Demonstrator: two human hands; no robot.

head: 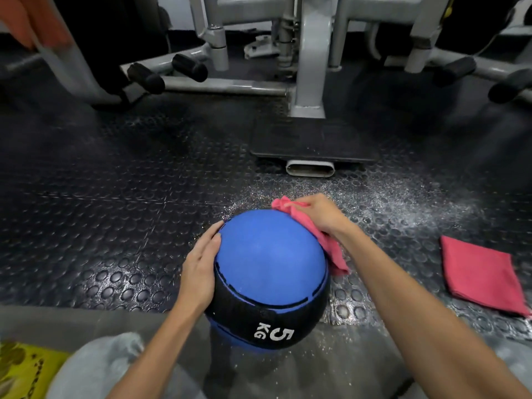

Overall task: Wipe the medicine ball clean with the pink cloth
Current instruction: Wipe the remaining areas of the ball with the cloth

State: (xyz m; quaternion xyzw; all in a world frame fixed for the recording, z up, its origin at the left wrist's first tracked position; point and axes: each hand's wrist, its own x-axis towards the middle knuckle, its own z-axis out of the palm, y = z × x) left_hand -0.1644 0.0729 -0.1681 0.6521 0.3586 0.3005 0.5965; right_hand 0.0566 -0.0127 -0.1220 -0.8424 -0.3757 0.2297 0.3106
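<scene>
We see the medicine ball [270, 263] sitting on the black studded rubber floor [115, 211], low in the middle of the view, just in front of the person's knees. It is blue, with a black band running round its near side that carries a white "5 KG".

The left hand [201, 269] lies flat against the ball's left side. Its fingers are straight and close together, pressing on the blue surface and gripping nothing.

The right hand [319, 214] is at the ball's far right shoulder. Its fingers are curled round the pink cloth [331, 249], bunching it against the ball. One crumpled end sticks out past the fingertips at the top, and the other end hangs down the ball's right side below the wrist.

A second pink cloth [480, 275] lies folded and flat on the floor, well to the right of the ball and touching nothing else. Fine white speckles [403, 197] are scattered over the floor behind and to the right of the ball.

Farther back stands a grey gym machine frame [309, 67] with black foam-covered pegs and a dark footplate [311, 139] at its base. At the bottom left we make out a grey-clad knee [100, 367] and a yellow printed item [23, 367], too blurred to name.
</scene>
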